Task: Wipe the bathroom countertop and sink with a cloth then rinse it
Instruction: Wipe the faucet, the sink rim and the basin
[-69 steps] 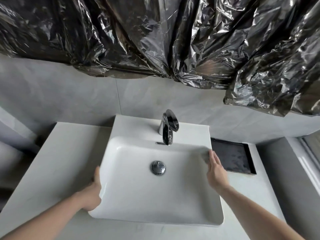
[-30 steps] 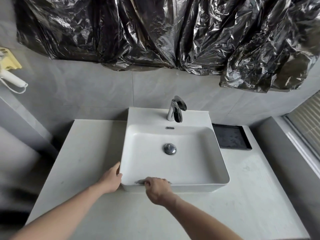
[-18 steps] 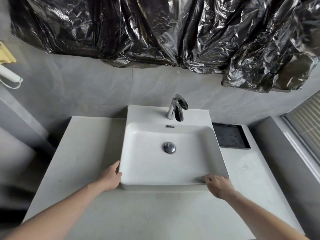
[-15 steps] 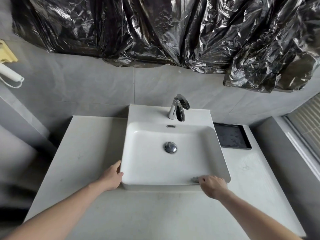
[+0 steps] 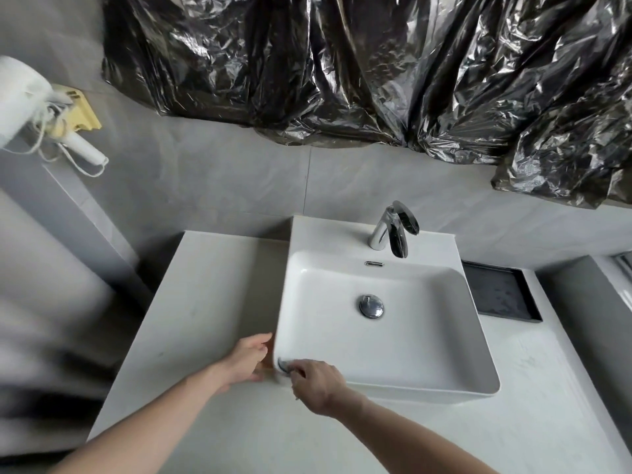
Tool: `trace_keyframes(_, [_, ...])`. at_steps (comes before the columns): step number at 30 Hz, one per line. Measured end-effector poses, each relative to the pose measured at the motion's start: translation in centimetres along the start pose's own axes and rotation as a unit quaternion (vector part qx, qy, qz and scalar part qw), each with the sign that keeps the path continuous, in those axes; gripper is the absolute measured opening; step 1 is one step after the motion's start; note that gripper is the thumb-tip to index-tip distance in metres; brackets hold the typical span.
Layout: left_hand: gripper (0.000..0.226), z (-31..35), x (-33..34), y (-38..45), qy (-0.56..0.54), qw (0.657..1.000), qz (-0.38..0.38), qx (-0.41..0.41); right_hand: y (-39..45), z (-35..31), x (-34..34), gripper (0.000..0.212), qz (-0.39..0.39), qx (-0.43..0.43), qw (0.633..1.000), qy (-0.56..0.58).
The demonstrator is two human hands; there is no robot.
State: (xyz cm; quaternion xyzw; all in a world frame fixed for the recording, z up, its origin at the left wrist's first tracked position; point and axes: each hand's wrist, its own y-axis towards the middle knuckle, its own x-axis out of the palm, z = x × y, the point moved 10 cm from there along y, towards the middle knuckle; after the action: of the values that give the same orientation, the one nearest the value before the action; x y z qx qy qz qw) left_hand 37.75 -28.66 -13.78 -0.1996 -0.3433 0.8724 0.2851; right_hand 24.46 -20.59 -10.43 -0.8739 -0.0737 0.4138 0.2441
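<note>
Right hand (image 5: 316, 383) pinches a small grey cloth (image 5: 284, 366) on the sink (image 5: 478, 336) near-left corner; left hand (image 5: 248, 357), fingers straight, presses beside it. Tap (image 5: 393, 230) beyond, black tray (image 5: 499, 292) far right on the worktop (image 5: 205, 295).

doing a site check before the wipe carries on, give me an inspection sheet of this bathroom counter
surface: pale countertop, faint marks on it.
job's things: white sink sits on the counter, faucet shows no running water; a small grey cloth lies on the near left rim corner.
clutter: dark tray right of the sink.
grippers: left hand rests against the sink's left outer wall; right hand holds the cloth at the rim.
cables: a white cord hangs from the hair dryer on the left wall.
surroundings: grey tiled wall, black plastic sheeting above.
</note>
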Motion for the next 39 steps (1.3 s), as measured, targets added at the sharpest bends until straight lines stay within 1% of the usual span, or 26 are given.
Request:
trace_keyframes(2, [0.038, -1.1, -0.6, -0.1, -0.029, 0.999, -0.011, -0.022, 0.9, -1.7, 0.8, 0.018, 0.026, -0.024, 0.999, 0.021])
trace_keyframes(4, [0.034, -1.8, -1.0, -0.4, -0.041, 0.998, -0.016, -0.034, 1.6, -2.1, 1.1, 0.017, 0.075, -0.035, 0.995, 0.048])
trace_keyframes(5, [0.033, -2.2, -1.2, -0.5, -0.043, 0.998, -0.015, -0.039, 1.7, -2.3, 1.0, 0.020, 0.103, -0.043, 0.991, 0.068])
trace_keyframes(7, [0.032, -2.8, -1.3, -0.7, -0.045, 0.998, -0.016, -0.043, 2.3, -2.7, 0.7, 0.033, 0.153, -0.057, 0.980, 0.111])
trace_keyframes(10, [0.039, -3.3, -1.4, -0.6, -0.035, 0.998, -0.019, -0.041, 4.5, -3.2, 0.1, 0.053, 0.183, -0.043, 0.966, 0.180])
trace_keyframes(12, [0.046, -2.8, -1.2, -0.5, -0.032, 0.998, -0.032, -0.032, 6.6, -3.0, -0.1, 0.058, 0.186, -0.018, 0.962, 0.200])
trace_keyframes(15, [0.049, -0.7, -0.4, -0.4, -0.034, 0.998, -0.050, -0.005, 10.0, -3.1, -2.1, 0.055, 0.196, -0.011, 0.957, 0.213])
trace_keyframes(19, [0.057, 1.8, -0.3, 0.5, -0.036, 0.998, -0.057, 0.019, 15.0, -2.9, -5.2, 0.053, 0.179, 0.014, 0.960, 0.216])
trace_keyframes(20, [0.060, 2.1, -0.4, 1.0, -0.022, 0.998, -0.055, 0.023, 15.8, -3.0, -6.2, 0.049, 0.170, 0.023, 0.961, 0.216])
trace_keyframes(23, [0.074, 3.1, -0.9, 1.9, 0.029, 0.997, -0.059, 0.033, 18.0, -3.1, -8.5, 0.021, 0.140, 0.054, 0.958, 0.246])
trace_keyframes(25, [0.070, 4.4, -0.6, 1.7, 0.077, 0.994, -0.065, 0.043, 19.1, -3.3, -8.9, 0.013, 0.130, 0.057, 0.949, 0.281])
trace_keyframes(27, [0.059, 5.2, -0.2, 1.6, 0.100, 0.991, -0.068, 0.055, 19.6, -3.0, -8.2, 0.012, 0.124, 0.034, 0.939, 0.318])
trace_keyframes(29, [0.049, 5.0, -0.2, 2.2, 0.106, 0.990, -0.064, 0.068, 18.4, -2.2, -6.7, 0.019, 0.108, 0.013, 0.940, 0.323])
trace_keyframes(31, [0.047, 4.2, -0.3, 2.9, 0.087, 0.992, -0.056, 0.076, 15.7, -1.2, -5.6, 0.034, 0.087, 0.006, 0.957, 0.275])
trace_keyframes(33, [0.057, 3.0, -0.5, 3.9, 0.076, 0.993, -0.058, 0.077, 12.6, -0.4, -4.4, 0.049, 0.061, -0.014, 0.982, 0.176])
trace_keyframes(34, [0.065, 2.6, -0.6, 4.3, 0.079, 0.993, -0.058, 0.067, 11.5, 0.5, -3.3, 0.053, 0.046, -0.024, 0.990, 0.131])
trace_keyframes(36, [0.080, 2.9, -1.0, 3.9, 0.107, 0.992, -0.048, 0.047, 8.9, 1.5, -1.4, 0.055, 0.013, -0.059, 0.995, 0.075])
trace_keyframes(37, [0.082, 3.0, -1.1, 3.9, 0.126, 0.990, -0.042, 0.040, 7.7, 1.8, -0.6, 0.055, -0.005, -0.079, 0.995, 0.054])
trace_keyframes(39, [0.077, 3.9, -1.1, 2.9, 0.149, 0.988, -0.031, 0.031, 5.4, 2.6, 0.5, 0.058, -0.047, -0.103, 0.993, 0.027])
